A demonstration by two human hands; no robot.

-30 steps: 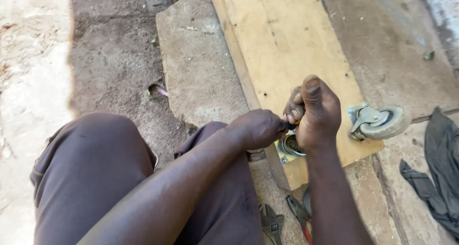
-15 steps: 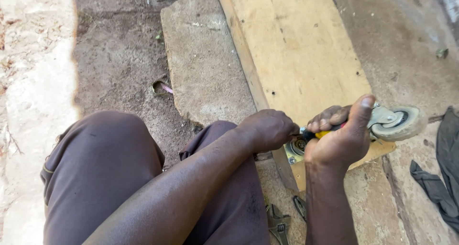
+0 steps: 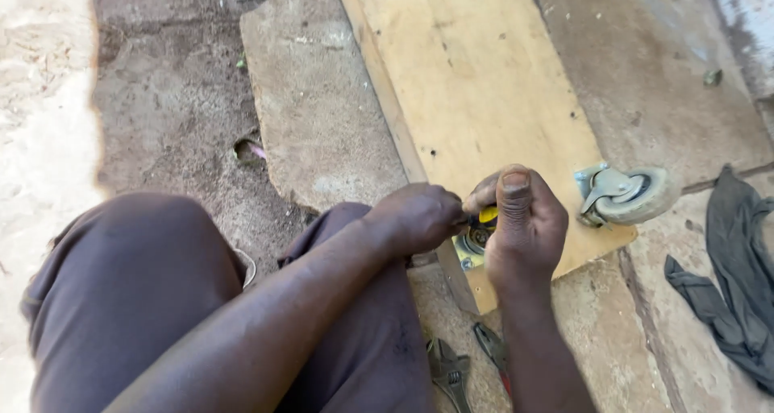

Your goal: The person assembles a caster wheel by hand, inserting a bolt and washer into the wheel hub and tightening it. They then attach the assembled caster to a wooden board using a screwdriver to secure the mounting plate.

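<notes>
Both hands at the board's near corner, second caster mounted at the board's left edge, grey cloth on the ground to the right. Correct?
Not quite. The head view shows the second caster at the right edge of the board, not the left. The rest holds: both the left hand and right hand work at the near corner, and the grey cloth lies to the right.

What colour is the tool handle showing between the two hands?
Yellow: the tool handle peeks out between the left hand and right hand, seen in the head view.
</notes>
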